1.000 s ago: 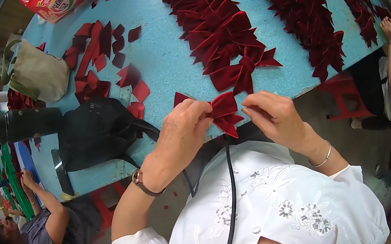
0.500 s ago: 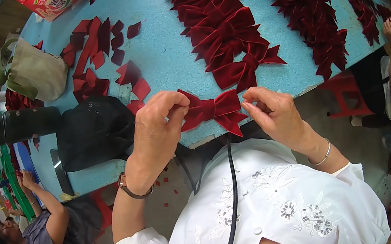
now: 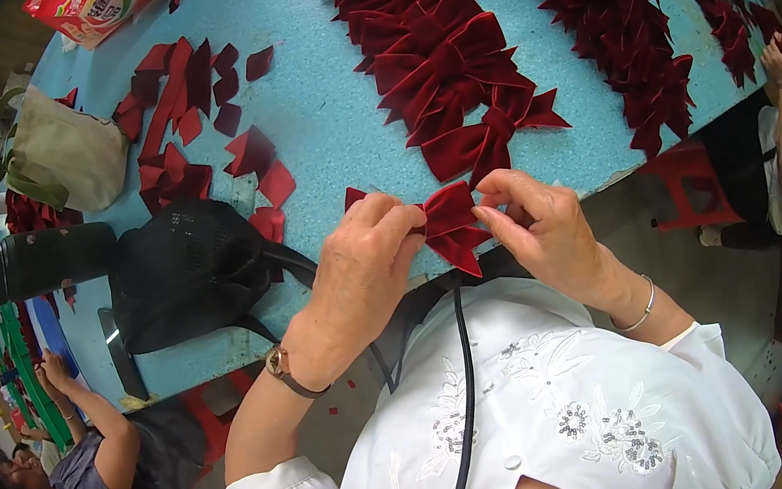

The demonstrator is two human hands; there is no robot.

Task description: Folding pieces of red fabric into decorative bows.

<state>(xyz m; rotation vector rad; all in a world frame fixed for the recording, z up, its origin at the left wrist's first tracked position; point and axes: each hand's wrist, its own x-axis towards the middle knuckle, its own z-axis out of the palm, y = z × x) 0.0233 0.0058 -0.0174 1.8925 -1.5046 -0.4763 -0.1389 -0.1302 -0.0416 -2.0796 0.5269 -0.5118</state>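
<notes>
A dark red velvet bow (image 3: 451,222) is held up at the near edge of the blue table (image 3: 332,122). My left hand (image 3: 358,259) pinches it around the middle knot, covering most of its left loop. With thumb and forefinger, my right hand (image 3: 534,218) grips the outer edge of the right loop. One tail of the bow hangs down between my hands. Just beyond it, the nearest bow (image 3: 496,133) of a long overlapping row lies on the table.
More rows of red bows (image 3: 605,20) run away to the far right. Red fabric scraps (image 3: 177,99), a black bag (image 3: 183,275), a dark bottle (image 3: 50,261) and a canvas bag (image 3: 68,146) lie at left. A black cord (image 3: 461,406) hangs down my front. Other people sit on both sides.
My left hand has shifted right, from the bow's left loop to its middle knot. My right hand has moved slightly left onto the right loop's edge.
</notes>
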